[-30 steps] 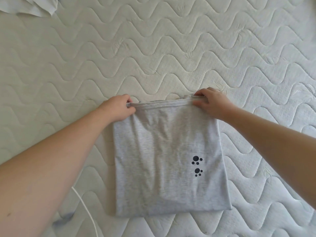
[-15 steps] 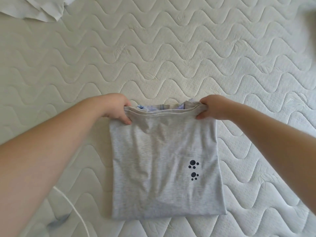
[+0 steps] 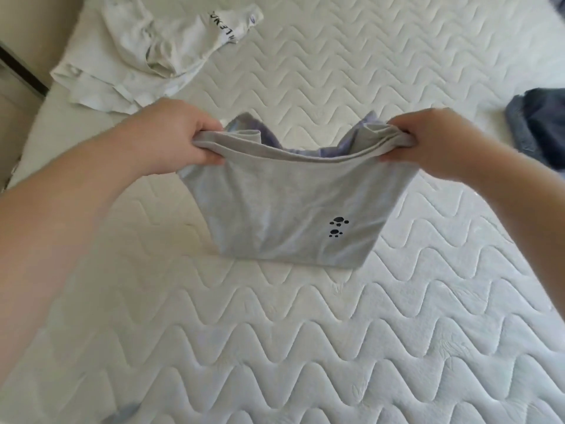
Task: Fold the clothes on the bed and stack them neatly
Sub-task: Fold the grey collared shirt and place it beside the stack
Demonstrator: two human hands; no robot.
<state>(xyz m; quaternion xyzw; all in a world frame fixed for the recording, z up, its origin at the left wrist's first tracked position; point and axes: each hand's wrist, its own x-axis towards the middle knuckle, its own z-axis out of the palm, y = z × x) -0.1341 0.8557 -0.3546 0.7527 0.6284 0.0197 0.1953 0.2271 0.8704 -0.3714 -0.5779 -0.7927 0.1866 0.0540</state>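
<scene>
A folded grey shirt (image 3: 275, 215) with two black paw prints hangs lifted off the white quilted mattress (image 3: 305, 347), its lower fold still touching the bed. My left hand (image 3: 171, 136) grips its upper left corner and my right hand (image 3: 434, 139) grips the upper right corner. Bluish-purple fabric shows inside the fold between my hands.
A crumpled white garment (image 3: 146, 53) with black lettering lies at the bed's far left. A dark blue garment (image 3: 541, 127) sits at the right edge. The bed's left edge meets a wall and a dark strip at the upper left.
Both hands have lifted the far edge of the grey shirt up off the mattress. The view has tilted up, bringing the white and blue garments into sight.
</scene>
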